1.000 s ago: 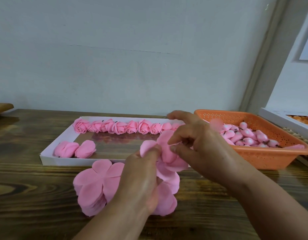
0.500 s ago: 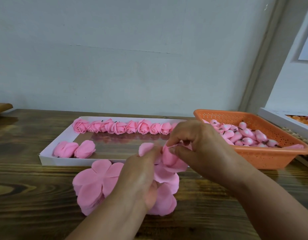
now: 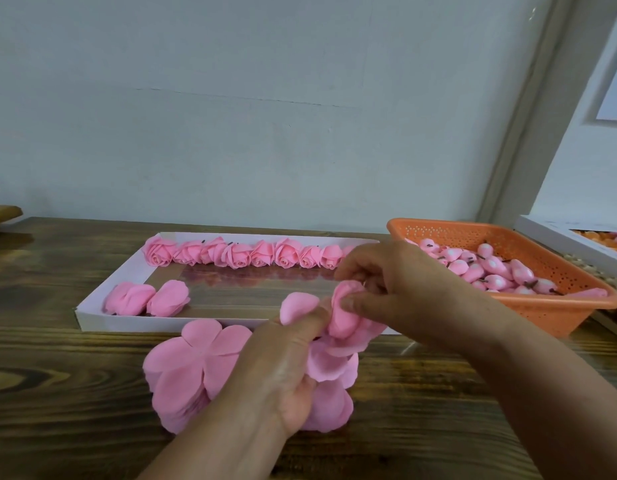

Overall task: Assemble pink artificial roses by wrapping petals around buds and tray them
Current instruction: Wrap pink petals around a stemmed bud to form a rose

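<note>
My left hand (image 3: 286,372) grips a pink petal piece (image 3: 331,362) from below, its lobes hanging down. My right hand (image 3: 397,292) pinches one lobe (image 3: 345,310) folded over the centre; any bud inside is hidden by the fingers. A stack of flat pink petal pieces (image 3: 189,368) lies on the wooden table just left of my hands. Behind them a white tray (image 3: 99,320) holds a back row of several finished roses (image 3: 237,254) and two more roses (image 3: 151,299) at its front left. An orange basket (image 3: 542,317) at the right holds several pink buds (image 3: 487,268).
The wooden table (image 3: 57,393) runs up to a pale wall. A white box (image 3: 556,237) with orange items sits at the far right behind the basket. A wooden edge (image 3: 2,213) juts in at the far left.
My right hand has come down from a raised position and folded a petal lobe inward over the centre. The left hand has barely moved.
</note>
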`<state>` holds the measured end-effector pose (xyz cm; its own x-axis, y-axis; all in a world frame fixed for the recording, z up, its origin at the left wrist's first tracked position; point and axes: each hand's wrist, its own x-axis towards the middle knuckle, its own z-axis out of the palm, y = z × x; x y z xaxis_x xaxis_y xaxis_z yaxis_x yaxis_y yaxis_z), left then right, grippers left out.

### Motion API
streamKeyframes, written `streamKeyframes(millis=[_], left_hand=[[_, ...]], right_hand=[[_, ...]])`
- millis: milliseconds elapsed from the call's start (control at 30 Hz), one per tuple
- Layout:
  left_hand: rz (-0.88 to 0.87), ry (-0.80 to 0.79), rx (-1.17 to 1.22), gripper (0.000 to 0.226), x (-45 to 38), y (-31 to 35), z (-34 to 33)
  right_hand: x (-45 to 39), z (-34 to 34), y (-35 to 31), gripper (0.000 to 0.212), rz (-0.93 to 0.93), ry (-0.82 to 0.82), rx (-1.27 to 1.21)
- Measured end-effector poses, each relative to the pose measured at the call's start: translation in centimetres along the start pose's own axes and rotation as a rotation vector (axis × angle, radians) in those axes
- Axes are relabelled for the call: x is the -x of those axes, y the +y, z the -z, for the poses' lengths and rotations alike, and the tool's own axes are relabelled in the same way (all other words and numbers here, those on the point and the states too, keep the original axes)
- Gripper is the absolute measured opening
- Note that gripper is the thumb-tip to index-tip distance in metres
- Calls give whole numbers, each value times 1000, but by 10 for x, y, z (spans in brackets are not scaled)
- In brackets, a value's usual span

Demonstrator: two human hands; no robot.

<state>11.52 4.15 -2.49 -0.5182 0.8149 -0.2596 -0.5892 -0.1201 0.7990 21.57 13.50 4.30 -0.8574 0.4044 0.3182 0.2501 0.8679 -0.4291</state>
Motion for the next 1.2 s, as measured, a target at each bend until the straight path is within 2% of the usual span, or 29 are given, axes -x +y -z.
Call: streamKeyframes(millis=[167, 267, 400, 533, 800, 933, 1067, 1133, 1200], left_hand=[[-47, 6, -52, 6, -2, 1, 2], [-116, -23, -119, 11, 1, -1, 2], [-189, 27, -208, 23, 3, -7, 1], [-202, 45, -272, 24, 1, -6, -1], [-185, 20, -392, 36, 8, 0, -4], [-211, -30, -454, 34, 11, -2, -5], [-238, -99, -524, 34, 13, -3, -5], [-240, -160, -535, 33, 15, -2, -4], [-218, -238, -498, 42, 16, 2, -3]], right_hand=[[1, -4, -2, 8, -21, 62, -57], [2, -8, 2, 14, -62, 106, -73], [3, -11, 5, 15, -79, 104, -48], [4, -11, 1, 10, -5, 1, 58], [5, -6, 0, 10, 86, -19, 131], [3, -6, -2, 16, 51, 53, 77], [2, -6, -2, 30, 0, 15, 16], [2, -6, -2, 20, -4, -18, 64], [3, -5, -1, 17, -14, -11, 67]])
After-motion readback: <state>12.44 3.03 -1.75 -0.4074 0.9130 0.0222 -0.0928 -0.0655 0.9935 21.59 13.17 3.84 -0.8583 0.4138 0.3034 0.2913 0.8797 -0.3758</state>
